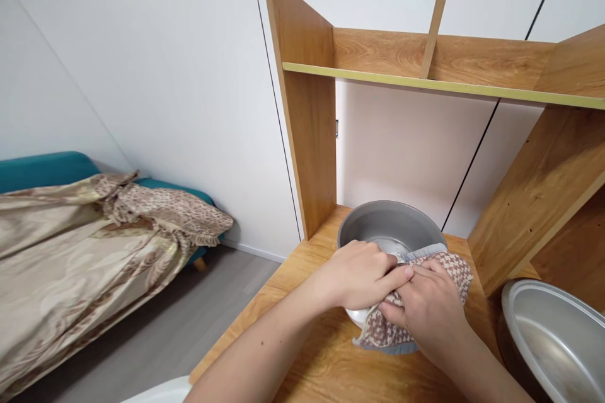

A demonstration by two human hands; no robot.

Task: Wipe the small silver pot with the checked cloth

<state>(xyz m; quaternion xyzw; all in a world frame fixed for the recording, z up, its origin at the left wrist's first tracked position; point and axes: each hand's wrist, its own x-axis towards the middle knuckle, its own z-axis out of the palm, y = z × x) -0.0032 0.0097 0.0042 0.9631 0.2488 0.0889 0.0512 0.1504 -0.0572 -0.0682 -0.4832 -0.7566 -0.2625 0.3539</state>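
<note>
Nearest, leaned both forearms in over the wooden tabletop (326, 359), with something white and rounded at the bottom edge, too cropped to identify. Just beyond, clamped the left hand (362, 274) over the near rim of the metal bowl (382, 223), fingers curled shut and fingertips touching the cloth (456, 267). Bunched that brown-and-white patterned cloth in the right hand (425, 308), fingers closed around it and knuckles against the left hand. Pressed it over the same rim, with part draped down the outside onto the tabletop. Judged as wiping the rim: best done with the left hand pinning the bowl firmly so that it neither slid nor tipped. Best done also with the cloth folded over the edge to catch inside and outside together, and with short strokes worked around while turning the bowl little by little. Worth minding too the second metal pan (553, 340) near the right forearm, close enough to be knocked. Farther back, stood the bowl in the open bay of the wooden shelf unit (307, 113), apparently touching neither upright. Farthest off, to the left, spread a patterned blanket (94, 239) over a teal sofa (42, 170) on the grey floor (189, 321).
</note>
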